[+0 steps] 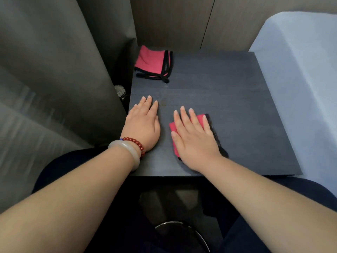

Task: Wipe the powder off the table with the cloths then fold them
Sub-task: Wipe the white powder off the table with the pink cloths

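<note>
- The dark grey table (237,110) has a matte, faintly grained top and sits in a tight nook. A wood-panelled wall (173,21) stands behind it, grey fabric (54,70) runs along its left side and a pale blue cushion (300,79) along its right.
- A small pale speck (166,86) shows on the tabletop just in front of the far cloth (whether it is powder I cannot tell).
- One pink cloth with black trim (152,62) lies loosely folded at the far left corner of the table, its edges uneven, with nothing touching it.
- A second pink cloth (199,119) lies near the front edge, a little right of centre. It is folded small, and a dark border shows along its right side.
- The right hand (193,137) lies flat on this second cloth, fingers straight and spread, covering most of it.
- The left hand (144,123) rests palm-down on the bare tabletop near the left edge, fingers extended and holding nothing. Its wrist wears a pale bangle (127,152) and a red bead bracelet (139,143).
- The two hands are close together but apart, with a strip of table between them.
- The centre, the right half and the far right corner of the tabletop are bare. The cushion hems in the right edge and the grey fabric the left.
- The front edge meets the person's lap, clad in dark cloth.
</note>
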Demonstrator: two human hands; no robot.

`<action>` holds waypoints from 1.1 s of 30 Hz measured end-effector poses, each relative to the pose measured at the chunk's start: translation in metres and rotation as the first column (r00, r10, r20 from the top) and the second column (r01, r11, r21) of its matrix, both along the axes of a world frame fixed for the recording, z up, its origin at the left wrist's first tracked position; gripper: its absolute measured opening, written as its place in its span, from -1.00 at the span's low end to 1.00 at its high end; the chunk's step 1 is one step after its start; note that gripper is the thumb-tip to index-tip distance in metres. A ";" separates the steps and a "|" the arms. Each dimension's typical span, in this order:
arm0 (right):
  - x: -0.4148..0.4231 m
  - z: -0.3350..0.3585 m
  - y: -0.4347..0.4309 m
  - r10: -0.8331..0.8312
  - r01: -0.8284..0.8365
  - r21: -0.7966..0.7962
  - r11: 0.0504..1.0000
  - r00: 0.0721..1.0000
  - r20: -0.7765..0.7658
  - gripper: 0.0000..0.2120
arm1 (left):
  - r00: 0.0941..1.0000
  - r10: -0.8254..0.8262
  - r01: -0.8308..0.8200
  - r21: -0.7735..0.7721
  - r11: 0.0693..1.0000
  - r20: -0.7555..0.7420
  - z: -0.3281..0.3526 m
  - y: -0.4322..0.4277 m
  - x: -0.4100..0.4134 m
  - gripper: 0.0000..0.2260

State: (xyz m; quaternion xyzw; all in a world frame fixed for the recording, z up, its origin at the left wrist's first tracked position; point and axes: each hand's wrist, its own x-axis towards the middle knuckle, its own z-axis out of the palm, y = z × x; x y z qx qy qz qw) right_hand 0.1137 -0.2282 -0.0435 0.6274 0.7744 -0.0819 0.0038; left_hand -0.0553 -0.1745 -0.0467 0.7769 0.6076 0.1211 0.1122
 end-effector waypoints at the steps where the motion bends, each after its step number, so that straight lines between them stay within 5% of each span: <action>1: -0.002 0.002 -0.011 0.046 -0.047 -0.019 0.999 0.999 -0.026 -0.40 | 1.000 -0.003 0.003 -0.001 1.000 0.003 0.000 0.000 0.000 -0.54; 6: 0.008 0.014 0.016 -0.024 0.029 0.134 0.991 0.999 -0.039 -0.41 | 1.000 -0.002 0.001 0.031 1.000 0.023 -0.003 0.002 0.001 -0.55; 16: -0.009 0.008 0.027 -0.150 0.147 0.123 0.981 0.988 0.017 -0.40 | 0.999 -0.001 0.000 0.037 0.999 0.032 -0.004 0.004 0.001 -0.55; 21: -0.003 0.025 -0.029 -0.067 0.099 0.186 0.978 0.983 -0.172 -0.50 | 0.999 0.005 -0.007 0.037 0.999 0.051 -0.005 0.003 0.001 -0.52; 25: -0.008 0.013 -0.075 -0.085 0.092 0.070 0.993 0.992 -0.098 -0.32 | 0.999 0.007 -0.008 0.029 1.000 0.036 -0.004 0.003 0.001 -0.55; 33: -0.007 0.002 -0.077 -0.002 0.031 0.249 0.968 0.993 -0.117 -0.55 | 0.999 0.002 -0.004 0.043 0.999 0.037 -0.006 0.004 0.001 -0.55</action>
